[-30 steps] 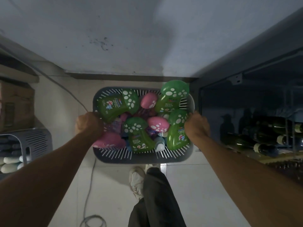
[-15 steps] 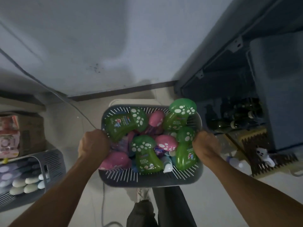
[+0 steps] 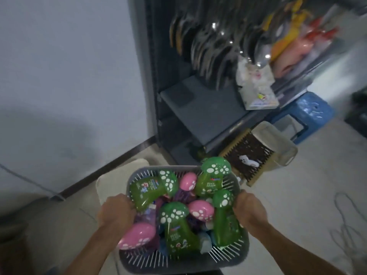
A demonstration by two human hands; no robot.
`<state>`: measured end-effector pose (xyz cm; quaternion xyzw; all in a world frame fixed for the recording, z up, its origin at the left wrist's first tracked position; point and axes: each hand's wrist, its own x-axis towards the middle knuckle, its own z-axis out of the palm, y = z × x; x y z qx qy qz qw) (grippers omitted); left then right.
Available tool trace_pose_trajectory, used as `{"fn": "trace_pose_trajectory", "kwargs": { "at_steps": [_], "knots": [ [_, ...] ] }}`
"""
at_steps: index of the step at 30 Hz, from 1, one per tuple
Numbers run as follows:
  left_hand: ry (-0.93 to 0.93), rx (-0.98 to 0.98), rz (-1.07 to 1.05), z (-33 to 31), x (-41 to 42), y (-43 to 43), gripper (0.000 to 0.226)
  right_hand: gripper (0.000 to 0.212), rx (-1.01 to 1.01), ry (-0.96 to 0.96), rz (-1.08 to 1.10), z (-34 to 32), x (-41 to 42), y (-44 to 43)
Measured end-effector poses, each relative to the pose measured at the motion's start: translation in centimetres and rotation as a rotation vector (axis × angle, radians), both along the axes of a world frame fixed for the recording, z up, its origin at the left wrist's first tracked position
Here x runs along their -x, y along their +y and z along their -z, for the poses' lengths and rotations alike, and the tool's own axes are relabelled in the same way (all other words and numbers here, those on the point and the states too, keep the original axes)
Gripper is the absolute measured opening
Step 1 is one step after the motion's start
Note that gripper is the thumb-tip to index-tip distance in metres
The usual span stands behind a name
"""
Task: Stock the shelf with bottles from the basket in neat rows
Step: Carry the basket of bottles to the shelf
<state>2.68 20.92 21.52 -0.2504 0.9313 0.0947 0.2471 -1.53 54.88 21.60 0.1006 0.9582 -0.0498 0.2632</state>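
My left hand (image 3: 116,210) and right hand (image 3: 249,210) each grip a basket (image 3: 168,262) rim at 6 o'clock. Contents: four green bottles (image 3: 174,225), three pink caps (image 3: 137,237). Shelf (image 3: 198,108): 1 o'clock.

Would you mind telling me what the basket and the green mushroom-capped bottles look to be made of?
The basket looks like matt grey moulded plastic, judging by its thin slotted walls. The green bottles seem to be glossy, slightly translucent plastic: highlights glint on their white-spotted caps. Look alone cannot confirm either.
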Motion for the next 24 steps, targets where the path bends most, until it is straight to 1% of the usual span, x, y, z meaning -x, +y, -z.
{"fn": "trace_pose_trajectory", "kwargs": {
  "at_steps": [2, 3, 7, 9, 10, 12, 14, 18, 21, 24],
  "knots": [
    [0.008, -0.007, 0.069, -1.5, 0.5, 3.5, 0.024, 0.017, -0.004, 0.012, 0.109, -1.1, -2.4, 3.8],
    [0.016, -0.019, 0.112, -2.1, 0.9, 5.5, 0.025, 0.018, -0.004, 0.013, 0.162, -1.5, -3.5, 5.8],
    [0.02, -0.061, 0.282, -3.6, 2.8, 13.8, 0.022, 0.026, 0.003, -0.004, 0.317, -2.3, -7.5, 13.7],
    [0.032, -0.063, 0.38, -3.4, 3.9, 18.0, 0.021, 0.035, 0.019, 0.002, 0.386, -2.5, -9.4, 17.4],
    [0.032, -0.046, 0.463, -2.9, 4.5, 20.1, 0.02, 0.036, 0.024, 0.008, 0.415, -2.3, -10.2, 19.3],
    [-0.007, 0.014, 0.706, -2.9, 5.6, 24.8, 0.024, 0.027, 0.036, 0.025, 0.516, -1.9, -11.4, 23.1],
    [-0.039, 0.035, 0.83, -3.4, 6.5, 29.5, 0.028, 0.023, 0.031, 0.016, 0.618, -1.7, -12.3, 26.9],
    [-0.017, 0.202, 1.102, -3.0, 9.6, 37.7, 0.028, 0.019, 0.044, 0.031, 0.685, -1.7, -12.8, 33.9],
    [-0.027, 0.212, 1.166, -2.8, 12.0, 43.2, 0.031, 0.013, 0.045, 0.048, 0.7, -2.2, -11.9, 38.9],
    [0.029, 0.227, 1.245, -2.3, 14.9, 48.2, 0.031, 0.013, 0.027, 0.078, 0.723, -2.6, -10.2, 43.5]
  ]
}}
